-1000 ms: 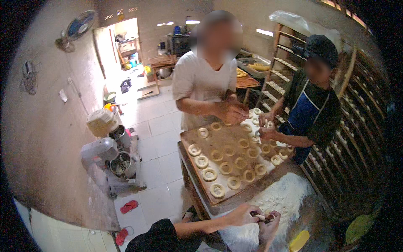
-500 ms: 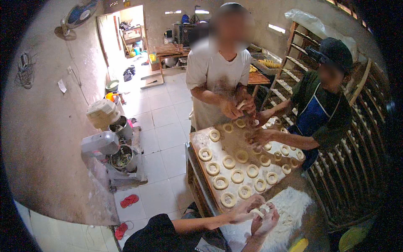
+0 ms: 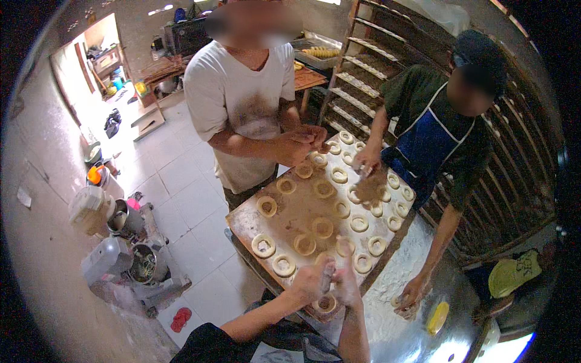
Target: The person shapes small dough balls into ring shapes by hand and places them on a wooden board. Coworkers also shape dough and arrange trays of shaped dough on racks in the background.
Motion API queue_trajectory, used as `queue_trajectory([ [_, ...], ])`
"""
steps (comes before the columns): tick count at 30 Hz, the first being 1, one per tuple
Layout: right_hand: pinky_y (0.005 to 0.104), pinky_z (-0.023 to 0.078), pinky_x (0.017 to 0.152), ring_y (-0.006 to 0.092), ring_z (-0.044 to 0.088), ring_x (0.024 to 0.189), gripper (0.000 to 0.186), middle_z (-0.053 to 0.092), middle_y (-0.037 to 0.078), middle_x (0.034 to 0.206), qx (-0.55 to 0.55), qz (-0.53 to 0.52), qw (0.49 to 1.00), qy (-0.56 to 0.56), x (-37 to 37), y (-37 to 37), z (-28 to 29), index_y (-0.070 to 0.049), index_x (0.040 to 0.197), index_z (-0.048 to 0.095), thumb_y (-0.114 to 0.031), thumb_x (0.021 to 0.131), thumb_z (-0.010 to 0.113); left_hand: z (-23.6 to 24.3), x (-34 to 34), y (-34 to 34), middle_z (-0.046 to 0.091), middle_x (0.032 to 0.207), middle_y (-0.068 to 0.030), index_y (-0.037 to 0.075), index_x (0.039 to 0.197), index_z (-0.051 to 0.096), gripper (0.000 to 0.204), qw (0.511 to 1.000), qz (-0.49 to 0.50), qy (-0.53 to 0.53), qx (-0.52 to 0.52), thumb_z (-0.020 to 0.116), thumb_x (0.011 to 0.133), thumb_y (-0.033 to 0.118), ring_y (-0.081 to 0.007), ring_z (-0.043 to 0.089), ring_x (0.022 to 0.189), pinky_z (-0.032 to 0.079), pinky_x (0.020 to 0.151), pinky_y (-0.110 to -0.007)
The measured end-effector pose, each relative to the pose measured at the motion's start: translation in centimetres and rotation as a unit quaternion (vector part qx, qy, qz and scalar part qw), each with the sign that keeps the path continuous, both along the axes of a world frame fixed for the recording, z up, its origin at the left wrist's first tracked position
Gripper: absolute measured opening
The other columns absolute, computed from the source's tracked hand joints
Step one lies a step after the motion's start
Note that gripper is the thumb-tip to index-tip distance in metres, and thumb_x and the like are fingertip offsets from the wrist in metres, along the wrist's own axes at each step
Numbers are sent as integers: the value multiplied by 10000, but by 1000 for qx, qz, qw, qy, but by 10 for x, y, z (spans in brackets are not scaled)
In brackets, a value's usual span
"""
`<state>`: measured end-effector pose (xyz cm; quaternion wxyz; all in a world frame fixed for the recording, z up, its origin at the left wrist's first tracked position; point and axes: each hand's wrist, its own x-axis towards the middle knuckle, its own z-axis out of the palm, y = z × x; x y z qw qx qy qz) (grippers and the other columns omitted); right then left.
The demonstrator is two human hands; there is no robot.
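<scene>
Forearms enter from the lower edge, and both hands meet over the near edge of the tray (image 3: 245, 224). The left hand (image 3: 311, 281) and right hand (image 3: 346, 281) together pinch a small piece of dough (image 3: 327, 277) between the fingers, just above a dough ring (image 3: 327, 303) lying on the tray. Rows of dough rings (image 3: 322, 227) cover the tray beyond. The floured worktop (image 3: 393, 320) lies to the right, with a yellow scraper (image 3: 437, 317) on it. Across the tray, a person in a white shirt (image 3: 242, 97) and a person in a blue apron (image 3: 433, 136) handle dough. A mixer (image 3: 130, 266) stands on the floor at left.
</scene>
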<state>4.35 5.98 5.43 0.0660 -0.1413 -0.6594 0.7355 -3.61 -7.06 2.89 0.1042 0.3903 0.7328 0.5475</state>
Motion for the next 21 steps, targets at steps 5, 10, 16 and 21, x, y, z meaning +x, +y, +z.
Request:
queue_trajectory([
  [5,267,494,702,121,581,813,542,542,89,1171,174,-76,980,63,-53,-15,-15,-34,1379,366,-177,882,531,4,-50,-1,600,731,-163,37,1061,496,194,990,44,-125,57,402,1019,202,-392,606,666,487,607,-455],
  [10,304,517,770,222,641,868,650,554,137,1195,-33,-91,985,146,-98,-17,-45,-60,1385,332,-504,939,494,-5,-86,-6,631,774,-252,-9,1069,527,231,998,55,-18,-11,455,994,198,-458,640,760,490,631,-505],
  [16,368,528,820,289,613,987,661,533,163,1219,-26,-71,996,42,-119,-15,-39,-70,1379,338,-559,950,455,-23,-123,-8,632,887,-279,-82,1142,522,307,989,64,133,16,517,926,136,-448,638,786,512,672,-502],
  [21,395,499,861,319,584,1018,657,528,191,1215,52,-32,998,4,-137,-17,-30,-52,1407,303,-476,945,499,-7,-130,-15,521,1216,-335,-91,1294,431,487,980,79,173,-61,546,877,133,-439,600,962,504,787,-470],
])
